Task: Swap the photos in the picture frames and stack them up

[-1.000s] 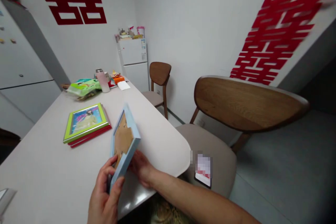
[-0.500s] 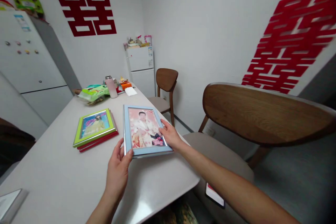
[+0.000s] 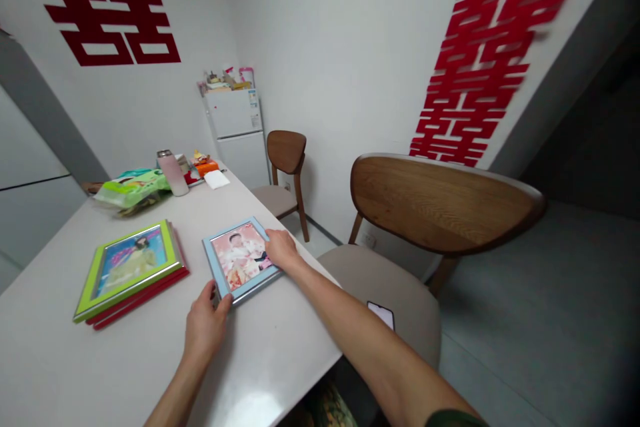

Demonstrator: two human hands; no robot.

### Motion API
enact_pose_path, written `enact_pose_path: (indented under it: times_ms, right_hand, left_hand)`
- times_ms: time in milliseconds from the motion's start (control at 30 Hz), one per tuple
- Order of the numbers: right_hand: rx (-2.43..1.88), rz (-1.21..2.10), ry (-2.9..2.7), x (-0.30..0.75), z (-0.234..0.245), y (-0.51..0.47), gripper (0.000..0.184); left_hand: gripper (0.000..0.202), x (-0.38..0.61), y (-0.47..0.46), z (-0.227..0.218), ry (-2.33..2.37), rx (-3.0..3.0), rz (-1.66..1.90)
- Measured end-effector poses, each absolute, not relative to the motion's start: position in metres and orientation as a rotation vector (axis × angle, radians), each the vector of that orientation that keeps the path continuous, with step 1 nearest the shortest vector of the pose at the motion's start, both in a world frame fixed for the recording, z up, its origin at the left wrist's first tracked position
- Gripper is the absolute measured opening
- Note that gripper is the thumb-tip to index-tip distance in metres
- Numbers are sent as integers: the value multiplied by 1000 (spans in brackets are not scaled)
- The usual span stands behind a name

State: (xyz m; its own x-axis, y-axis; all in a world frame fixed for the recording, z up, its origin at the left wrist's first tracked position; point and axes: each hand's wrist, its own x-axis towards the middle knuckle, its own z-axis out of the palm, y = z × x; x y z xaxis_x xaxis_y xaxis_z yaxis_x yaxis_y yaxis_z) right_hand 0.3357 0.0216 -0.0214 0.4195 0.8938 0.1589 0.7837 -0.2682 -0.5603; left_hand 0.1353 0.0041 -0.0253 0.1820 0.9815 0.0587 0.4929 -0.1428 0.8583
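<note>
Both hands, left hand [image 3: 204,325] and right hand [image 3: 281,248], pinch light, stiff, glass-fronted blue rectangular photo frame [image 3: 239,259] by near and right edges, likely fragile.

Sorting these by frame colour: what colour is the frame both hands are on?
Light blue: the picture frame, seen in the head view.

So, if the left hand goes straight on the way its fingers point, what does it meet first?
The left hand already touches the near corner of the blue photo frame. Going on, it would push that frame; depth beyond is unclear.
</note>
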Motion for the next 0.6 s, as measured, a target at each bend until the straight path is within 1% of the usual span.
enact_pose_path:
  times_ms: [67,133,200,300,400,500,533,600]
  right_hand:
    - [-2118,209,-1429,328,-17,20,22]
    - [-2081,163,-1468,314,-10,18,26]
    - [-1987,134,-1555,291,-2,19,31]
    - [-1785,164,-1746,242,11,30,29]
    - [-1477,270,-1899,192,17,50,29]
    - [-1426,316,-1939,161,15,69,18]
    - [-1429,308,-1950,157,13,73,15]
    - [-1442,227,-2022,154,9,77,15]
  left_hand:
    - [51,130,7,-25,1408,1742,849]
    - [53,120,9,-25,1394,1693,870]
    - [54,107,13,-26,1367,1602,923]
    - [52,87,20,-27,1336,1429,1005]
    - [39,68,28,-29,1308,1259,1052]
    - [18,54,31,-28,1298,1061,1109]
    - [13,50,32,-26,1300,994,1125]
    - [9,45,32,-21,1308,882,1148]
